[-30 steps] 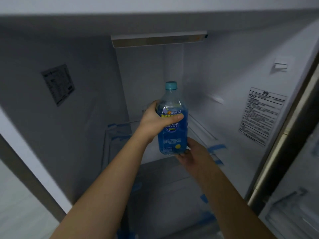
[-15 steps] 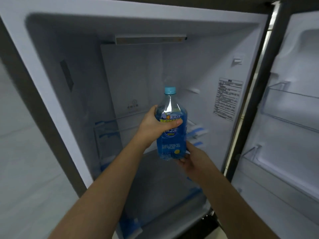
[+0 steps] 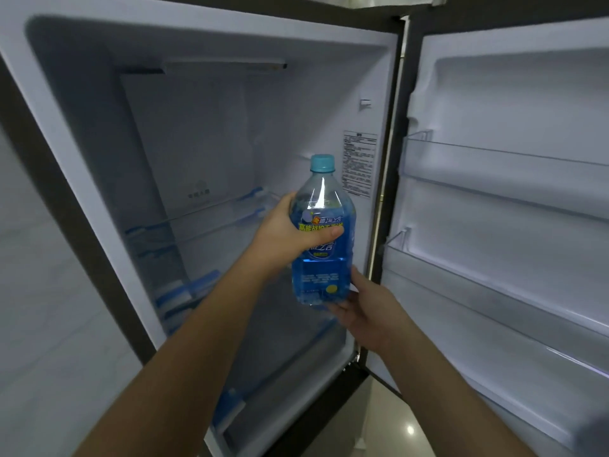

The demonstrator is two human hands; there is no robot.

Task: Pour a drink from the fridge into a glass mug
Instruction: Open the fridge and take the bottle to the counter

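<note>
We hold the bottle (image 3: 321, 235) upright, cap up, in front of the open fridge (image 3: 211, 133). Our left hand (image 3: 290, 237) wraps its shoulder; our right hand (image 3: 362, 305) cups its base from below, so both are equally near.

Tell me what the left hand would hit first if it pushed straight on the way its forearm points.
The left hand already grips the blue bottle. Carried onward, up and right into the fridge, they would probably meet the right inner wall, though depth is unclear.
</note>
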